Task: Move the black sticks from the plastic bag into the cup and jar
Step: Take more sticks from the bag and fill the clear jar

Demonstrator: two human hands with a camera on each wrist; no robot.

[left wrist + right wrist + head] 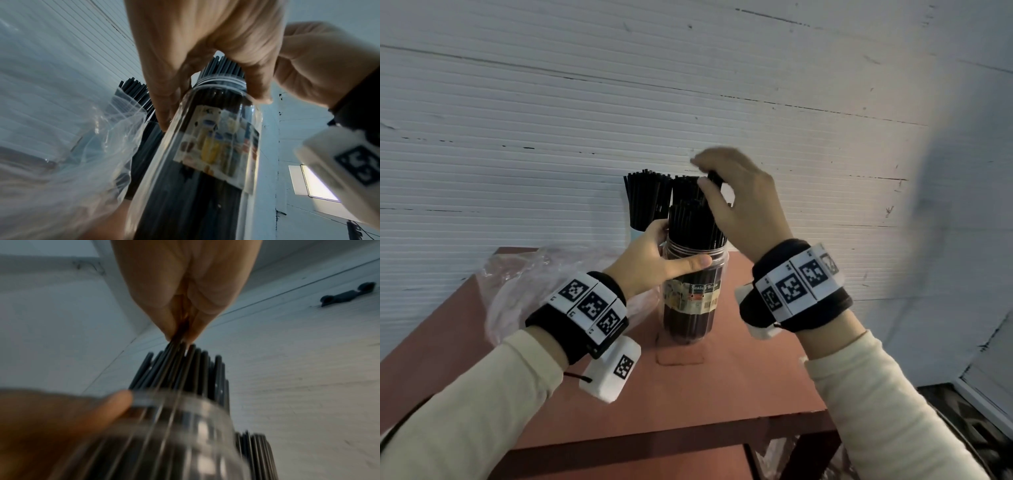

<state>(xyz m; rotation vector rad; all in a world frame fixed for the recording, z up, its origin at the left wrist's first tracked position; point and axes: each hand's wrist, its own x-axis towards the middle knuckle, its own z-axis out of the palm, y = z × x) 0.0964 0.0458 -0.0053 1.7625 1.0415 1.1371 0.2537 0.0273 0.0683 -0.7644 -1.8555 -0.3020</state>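
A clear jar (pixel 693 294) with a printed label stands on the reddish table (pixel 743 380), packed with black sticks (pixel 693 222) that rise above its rim. My left hand (pixel 654 260) grips the jar near its neck, thumb across the front; the left wrist view shows the same jar (pixel 205 146). Above the jar, my right hand (pixel 726 192) pinches a few black sticks (pixel 176 344) at their tops; their lower ends reach into the jar (pixel 185 426). Behind, a pale cup (pixel 637 236) holds another bunch of black sticks (pixel 645 198). The crumpled plastic bag (pixel 524 284) lies at the left.
A white ribbed wall (pixel 688 85) stands right behind the table. The table's front edge (pixel 688 435) runs below my wrists, with a frame leg at the right. The bag (pixel 68 146) crowds the jar's left side.
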